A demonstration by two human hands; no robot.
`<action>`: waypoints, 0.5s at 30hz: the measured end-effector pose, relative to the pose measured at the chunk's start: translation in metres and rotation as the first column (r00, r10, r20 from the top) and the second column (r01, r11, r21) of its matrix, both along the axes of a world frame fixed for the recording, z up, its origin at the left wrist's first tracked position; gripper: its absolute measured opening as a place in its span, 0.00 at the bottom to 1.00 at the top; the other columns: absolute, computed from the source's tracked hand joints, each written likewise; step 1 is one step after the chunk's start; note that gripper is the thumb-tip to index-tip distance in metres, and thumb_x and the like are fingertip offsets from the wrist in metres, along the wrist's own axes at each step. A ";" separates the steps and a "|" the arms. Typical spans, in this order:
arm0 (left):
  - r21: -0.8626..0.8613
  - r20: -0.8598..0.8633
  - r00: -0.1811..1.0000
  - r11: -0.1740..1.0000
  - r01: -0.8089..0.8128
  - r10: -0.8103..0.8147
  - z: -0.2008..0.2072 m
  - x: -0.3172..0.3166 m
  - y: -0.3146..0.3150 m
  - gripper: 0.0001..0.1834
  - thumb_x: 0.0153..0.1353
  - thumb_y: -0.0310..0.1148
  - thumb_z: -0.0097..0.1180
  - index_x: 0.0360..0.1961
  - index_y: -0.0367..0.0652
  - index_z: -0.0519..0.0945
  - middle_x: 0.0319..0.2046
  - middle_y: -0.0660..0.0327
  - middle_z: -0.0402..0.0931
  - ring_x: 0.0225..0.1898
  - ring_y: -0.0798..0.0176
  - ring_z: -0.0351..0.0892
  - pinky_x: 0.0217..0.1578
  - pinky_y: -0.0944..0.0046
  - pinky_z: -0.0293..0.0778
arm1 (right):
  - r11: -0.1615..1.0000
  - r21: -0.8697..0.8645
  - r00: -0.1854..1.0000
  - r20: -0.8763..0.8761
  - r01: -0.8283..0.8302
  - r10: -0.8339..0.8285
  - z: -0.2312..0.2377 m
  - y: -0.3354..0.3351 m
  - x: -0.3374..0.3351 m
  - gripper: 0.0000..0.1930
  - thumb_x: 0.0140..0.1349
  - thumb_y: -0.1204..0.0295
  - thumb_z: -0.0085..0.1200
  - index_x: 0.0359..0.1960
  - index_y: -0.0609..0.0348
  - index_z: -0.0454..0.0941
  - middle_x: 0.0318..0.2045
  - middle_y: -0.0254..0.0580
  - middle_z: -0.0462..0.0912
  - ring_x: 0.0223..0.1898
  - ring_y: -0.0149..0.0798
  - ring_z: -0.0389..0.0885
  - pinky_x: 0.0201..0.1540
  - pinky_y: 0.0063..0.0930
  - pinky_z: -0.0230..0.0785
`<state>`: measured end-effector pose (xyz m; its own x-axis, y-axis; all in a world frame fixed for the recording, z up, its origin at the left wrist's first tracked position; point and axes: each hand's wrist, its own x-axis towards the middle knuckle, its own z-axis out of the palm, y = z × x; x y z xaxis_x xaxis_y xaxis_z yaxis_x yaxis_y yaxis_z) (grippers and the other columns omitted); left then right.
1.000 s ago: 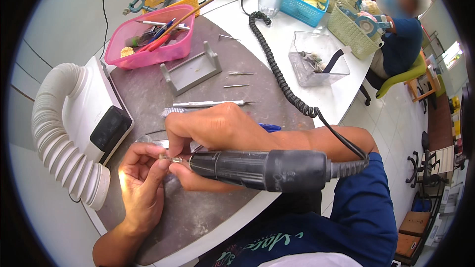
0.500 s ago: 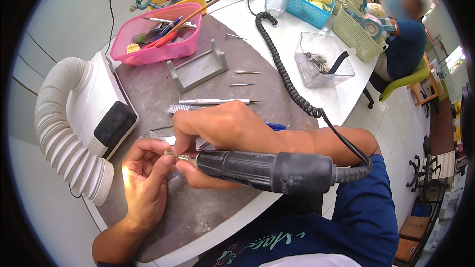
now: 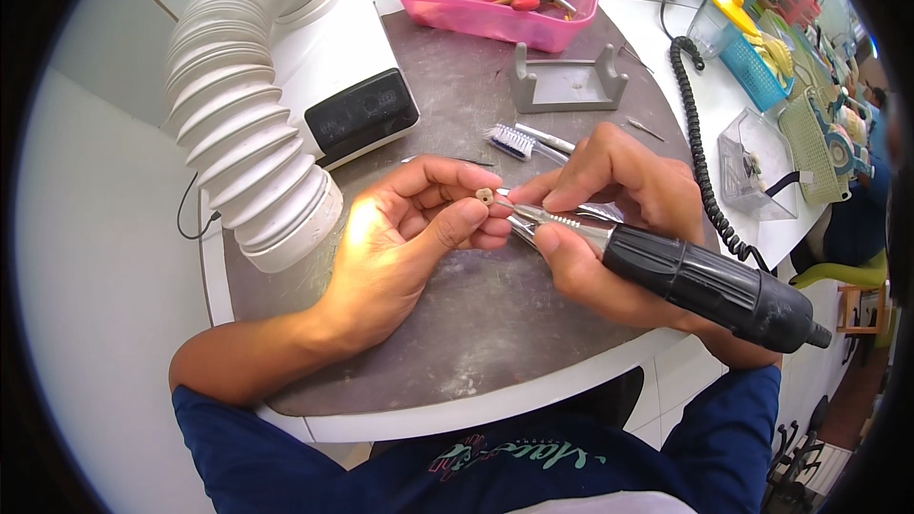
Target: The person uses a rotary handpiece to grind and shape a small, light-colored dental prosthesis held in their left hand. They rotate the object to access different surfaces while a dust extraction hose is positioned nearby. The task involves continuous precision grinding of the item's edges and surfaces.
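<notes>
My left hand [image 3: 395,238] pinches a small beige dental crown [image 3: 486,197] between thumb and fingers, a dark hole showing in it. In my right hand [image 3: 633,195] is a black-and-silver rotary handpiece [image 3: 705,276], gripped near its metal front. Its thin bur tip points at the crown, close beside it; whether they touch I cannot tell. Just beyond the hands lies a toothbrush [image 3: 514,141] with white bristles, alongside a white pen-like tool [image 3: 546,137]. Shiny metal and clear items under my right hand are mostly hidden. Farther back stands a grey handpiece cradle [image 3: 571,100].
A ribbed white hose [image 3: 238,114] curves down from a white box [image 3: 338,48] at the left. A pink basket [image 3: 486,24] of tools stands at the back. The coiled black cable [image 3: 700,167] runs along the right, beside a clear bin [image 3: 757,171].
My view has swung left and down, so things sit farther right and higher. The handpiece now slants down to the right, and the crown shows more plainly. Both hands keep their holds.
</notes>
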<state>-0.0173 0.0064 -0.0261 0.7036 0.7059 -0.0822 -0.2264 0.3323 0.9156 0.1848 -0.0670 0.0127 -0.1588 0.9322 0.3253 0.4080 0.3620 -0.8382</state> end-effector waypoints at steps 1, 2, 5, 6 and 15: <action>-0.006 0.000 1.000 1.000 0.001 -0.001 0.000 0.001 0.000 0.12 0.67 0.27 0.53 0.49 0.34 0.73 0.42 0.56 0.78 0.43 0.67 0.79 0.49 0.67 0.77 | 1.000 -0.008 1.000 0.006 0.002 -0.002 0.000 -0.001 0.001 0.09 0.56 0.77 0.58 0.33 0.67 0.70 0.28 0.42 0.75 0.43 0.42 0.85 0.44 0.29 0.74; -0.012 0.000 1.000 1.000 0.003 -0.003 0.000 0.001 -0.001 0.12 0.67 0.27 0.53 0.49 0.34 0.74 0.41 0.56 0.78 0.43 0.67 0.79 0.49 0.67 0.77 | 1.000 -0.016 1.000 0.011 0.005 -0.005 0.001 -0.001 0.001 0.09 0.56 0.78 0.58 0.33 0.67 0.70 0.28 0.41 0.73 0.43 0.42 0.85 0.45 0.29 0.74; -0.007 -0.003 1.000 1.000 0.004 -0.004 0.000 0.002 -0.002 0.11 0.67 0.27 0.54 0.49 0.34 0.74 0.41 0.57 0.78 0.43 0.67 0.79 0.49 0.67 0.77 | 1.000 -0.009 1.000 0.007 0.009 -0.009 0.000 -0.002 0.002 0.08 0.55 0.78 0.58 0.33 0.66 0.70 0.28 0.41 0.74 0.43 0.43 0.85 0.46 0.29 0.74; -0.007 -0.002 1.000 1.000 0.008 -0.008 0.000 0.002 -0.002 0.12 0.67 0.27 0.54 0.49 0.35 0.73 0.42 0.56 0.78 0.43 0.67 0.79 0.48 0.66 0.76 | 1.000 -0.005 1.000 0.011 0.006 -0.006 0.000 -0.002 0.002 0.08 0.55 0.78 0.58 0.33 0.66 0.71 0.28 0.41 0.74 0.43 0.43 0.85 0.45 0.29 0.74; 0.008 0.023 0.999 0.999 0.033 -0.033 -0.002 0.002 0.000 0.11 0.65 0.25 0.55 0.48 0.36 0.73 0.41 0.57 0.77 0.44 0.67 0.78 0.48 0.65 0.75 | 1.000 -0.005 0.999 0.054 0.000 0.000 -0.002 -0.001 0.003 0.09 0.54 0.77 0.59 0.32 0.66 0.71 0.28 0.43 0.77 0.42 0.41 0.85 0.44 0.30 0.75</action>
<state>-0.0154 0.0059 -0.0278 0.7282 0.6827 -0.0608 -0.2364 0.3334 0.9127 0.1877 -0.0684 0.0109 -0.1756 0.9339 0.3116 0.4526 0.3576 -0.8169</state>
